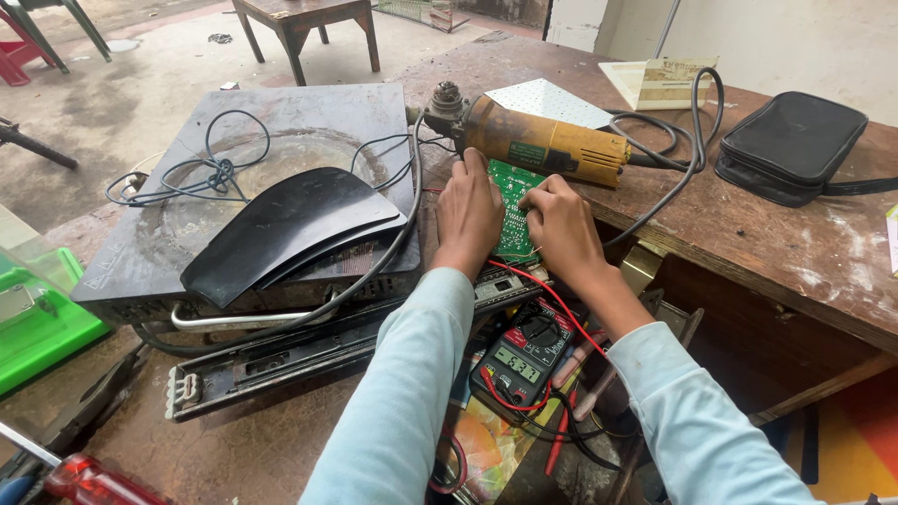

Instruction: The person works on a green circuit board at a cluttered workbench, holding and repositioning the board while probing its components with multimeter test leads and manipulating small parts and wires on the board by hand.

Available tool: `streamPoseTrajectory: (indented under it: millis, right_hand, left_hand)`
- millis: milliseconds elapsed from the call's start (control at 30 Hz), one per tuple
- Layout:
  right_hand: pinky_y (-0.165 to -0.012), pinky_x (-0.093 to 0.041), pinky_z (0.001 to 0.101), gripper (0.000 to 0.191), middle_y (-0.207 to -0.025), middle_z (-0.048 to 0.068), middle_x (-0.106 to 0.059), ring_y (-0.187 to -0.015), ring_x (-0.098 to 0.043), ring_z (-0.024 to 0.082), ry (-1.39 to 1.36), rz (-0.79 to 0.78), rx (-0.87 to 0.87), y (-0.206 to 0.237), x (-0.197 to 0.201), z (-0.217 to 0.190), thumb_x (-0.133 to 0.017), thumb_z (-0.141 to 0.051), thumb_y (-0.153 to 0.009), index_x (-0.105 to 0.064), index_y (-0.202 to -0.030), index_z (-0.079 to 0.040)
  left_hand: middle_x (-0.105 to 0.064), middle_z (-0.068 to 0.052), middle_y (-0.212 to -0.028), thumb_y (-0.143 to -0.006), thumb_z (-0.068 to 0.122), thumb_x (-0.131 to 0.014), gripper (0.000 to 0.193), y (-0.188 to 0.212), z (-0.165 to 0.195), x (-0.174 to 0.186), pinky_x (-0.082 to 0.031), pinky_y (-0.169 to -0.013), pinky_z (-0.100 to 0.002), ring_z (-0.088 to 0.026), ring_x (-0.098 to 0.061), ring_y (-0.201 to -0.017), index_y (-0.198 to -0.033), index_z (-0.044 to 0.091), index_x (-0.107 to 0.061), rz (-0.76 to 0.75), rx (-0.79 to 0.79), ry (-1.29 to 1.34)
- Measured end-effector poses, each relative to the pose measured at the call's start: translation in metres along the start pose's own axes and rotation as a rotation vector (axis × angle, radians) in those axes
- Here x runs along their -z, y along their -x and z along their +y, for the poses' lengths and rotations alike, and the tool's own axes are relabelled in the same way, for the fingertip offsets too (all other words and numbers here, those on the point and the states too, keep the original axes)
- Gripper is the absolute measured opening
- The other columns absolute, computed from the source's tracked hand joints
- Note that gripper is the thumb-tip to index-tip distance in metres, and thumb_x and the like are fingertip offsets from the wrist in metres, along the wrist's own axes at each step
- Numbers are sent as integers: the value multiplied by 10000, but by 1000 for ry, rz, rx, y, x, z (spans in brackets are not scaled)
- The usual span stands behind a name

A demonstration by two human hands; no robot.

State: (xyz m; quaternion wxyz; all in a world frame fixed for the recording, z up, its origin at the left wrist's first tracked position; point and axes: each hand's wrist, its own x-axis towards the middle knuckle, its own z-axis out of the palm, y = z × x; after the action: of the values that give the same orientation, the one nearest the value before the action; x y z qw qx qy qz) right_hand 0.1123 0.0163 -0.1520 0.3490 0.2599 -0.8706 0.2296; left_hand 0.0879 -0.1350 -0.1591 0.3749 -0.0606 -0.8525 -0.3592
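Green circuit board (512,210), held by both our hands.
Left hand (468,217) and right hand (559,229) clamp its edges; angle grinder (543,142) just beyond, multimeter (524,353) below.

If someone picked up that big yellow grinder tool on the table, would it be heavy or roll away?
The yellow grinder looks bulky with a metal head, so it is probably heavy for its size. Its body is rounded, so it might rock a little, but the thick black cable trailing behind would likely drag and stop it rolling far. The cable itself looks floppy.
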Motion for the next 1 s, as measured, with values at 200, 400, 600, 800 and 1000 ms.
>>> streamPoseTrajectory:
  millis: [200,400,600,800,1000]
  right_hand:
    - [-791,-565,464,152,-1023,201,-659,-828,-700,366,42,-15,-23,4,2,-6,-625,-1,-859,-764,-920,2]
    - [-792,-558,481,167,-956,184,-661,-848,-693,380,68,-24,-33,4,1,-8,-616,-21,-878,-767,-949,-31]
    - [-745,-543,497,151,-927,184,-637,-813,-678,383,85,-31,-69,5,-1,-11,-627,-43,-881,-765,-941,-44]
    - [-748,-547,497,161,-935,181,-635,-813,-682,381,81,-37,-64,5,-3,-13,-615,-34,-877,-763,-939,-42]
    - [-762,-552,500,153,-961,194,-630,-831,-687,390,58,-38,-73,9,-2,-14,-593,-20,-886,-734,-946,-16]
  left_hand:
    - [-682,-193,-968,-908,119,-622,115,5,-6,0,-532,-797,-508,-395,-686,-896,-994,46,-646,-61,-28,-93]
    - [-685,-203,-965,-865,134,-635,133,6,-7,-1,-530,-821,-504,-386,-683,-920,-923,38,-705,-29,-50,-117]
    - [-694,-194,-968,-832,153,-666,137,7,-7,2,-527,-837,-492,-372,-685,-939,-891,43,-722,-53,-30,-147]
    - [-697,-188,-975,-848,161,-669,136,8,-8,2,-530,-839,-486,-366,-686,-944,-895,45,-723,-54,-29,-163]
    - [-698,-175,-983,-853,189,-676,165,10,-7,3,-531,-835,-486,-353,-688,-946,-927,47,-713,-80,-15,-198]
